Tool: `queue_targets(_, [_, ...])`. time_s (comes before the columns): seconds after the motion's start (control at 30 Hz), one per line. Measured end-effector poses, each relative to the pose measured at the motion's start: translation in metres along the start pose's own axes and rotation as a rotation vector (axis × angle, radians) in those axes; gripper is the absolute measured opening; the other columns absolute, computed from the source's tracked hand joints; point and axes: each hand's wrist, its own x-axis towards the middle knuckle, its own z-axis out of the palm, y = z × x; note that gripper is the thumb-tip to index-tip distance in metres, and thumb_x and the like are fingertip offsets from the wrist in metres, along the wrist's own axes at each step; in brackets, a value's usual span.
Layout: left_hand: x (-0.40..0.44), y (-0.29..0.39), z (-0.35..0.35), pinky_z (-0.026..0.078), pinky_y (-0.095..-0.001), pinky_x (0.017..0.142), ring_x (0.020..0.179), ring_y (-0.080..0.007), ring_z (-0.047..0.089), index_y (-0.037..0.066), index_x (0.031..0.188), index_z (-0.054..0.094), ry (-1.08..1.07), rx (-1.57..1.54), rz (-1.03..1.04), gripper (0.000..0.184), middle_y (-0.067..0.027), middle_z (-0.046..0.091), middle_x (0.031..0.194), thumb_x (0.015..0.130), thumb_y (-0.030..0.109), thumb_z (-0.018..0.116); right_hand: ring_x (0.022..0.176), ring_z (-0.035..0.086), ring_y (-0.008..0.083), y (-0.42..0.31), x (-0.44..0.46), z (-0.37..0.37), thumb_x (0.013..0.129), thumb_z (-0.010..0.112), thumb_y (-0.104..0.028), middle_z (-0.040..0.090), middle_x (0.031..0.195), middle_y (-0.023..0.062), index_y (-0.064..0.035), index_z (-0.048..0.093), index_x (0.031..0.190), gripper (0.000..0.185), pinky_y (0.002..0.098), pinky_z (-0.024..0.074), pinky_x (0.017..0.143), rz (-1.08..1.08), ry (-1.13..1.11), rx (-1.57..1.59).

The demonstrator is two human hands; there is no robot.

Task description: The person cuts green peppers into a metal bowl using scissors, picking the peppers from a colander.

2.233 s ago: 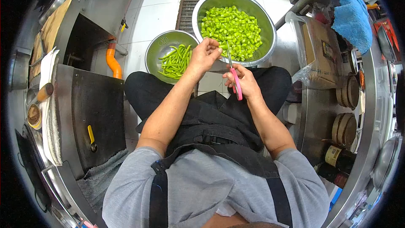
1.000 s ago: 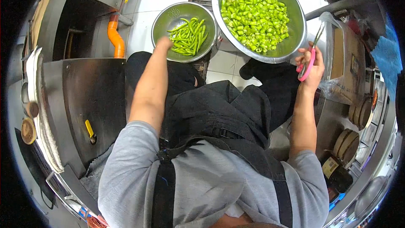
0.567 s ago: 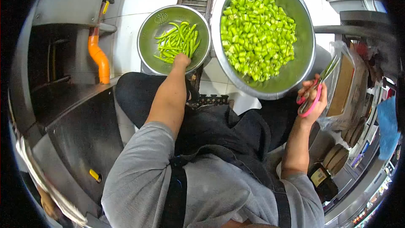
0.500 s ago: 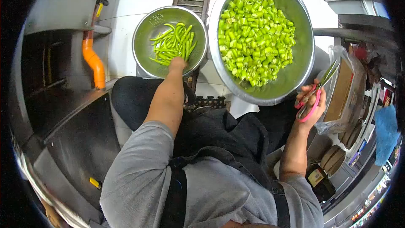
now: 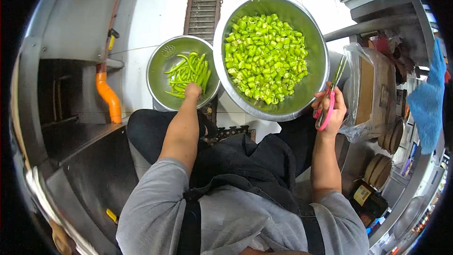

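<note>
Here, left hand point(image 5: 192, 90) at whole chillies point(image 5: 191, 68) in left colander point(image 5: 157, 68), finger state untellable; right hand point(image 5: 336, 113), fingers gripping scissors point(image 5: 338, 73) beside bowl point(image 5: 315, 61) of cut chillies point(image 5: 269, 56), blades liable to snag plastic bag point(image 5: 354, 132) through rightward drift.

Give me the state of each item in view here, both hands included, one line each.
Left hand: down in the small bowl at the whole peppers, fingers hidden
Right hand: closed around the scissors' handles
Scissors: held, blades pointing away from the body
Small bowl: perforated, partly filled
Whole peppers: green, uncut, piled loosely
Large bowl: holding cut peppers
Cut peppers: green, in short pieces
Blue cloth: hanging
</note>
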Motion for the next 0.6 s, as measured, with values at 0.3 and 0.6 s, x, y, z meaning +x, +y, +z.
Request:
queue_targets(0.3, [-0.018,-0.04,-0.083,0.053,-0.0406,0.079,0.089,-0.0325,0.067,-0.001,0.085,0.068,0.183,-0.155,-0.065,0.023,-0.0216,0.067,0.095,0.075,0.018,0.06,0.058,0.059,0.0122,0.0,-0.023,-0.006,0.086,0.064,-0.011,0.065,0.084,0.0108,0.0036,0.051,0.121,0.04,0.0201,0.0428,0.047,-0.109,-0.108,0.122])
queue_targets(0.6, [0.0,-0.064,-0.107,0.05,-0.0395,0.088,0.104,-0.0328,0.062,0.0,0.102,0.067,0.162,-0.145,-0.156,0.031,-0.02,0.064,0.111,0.078,0.017,0.059,0.057,0.058,0.0122,-0.013,-0.036,-0.028,0.085,0.067,-0.019,0.065,0.082,0.0105,0.0019,0.052,0.122,0.045,0.0201,0.0409,0.044,-0.004,-0.038,0.0])
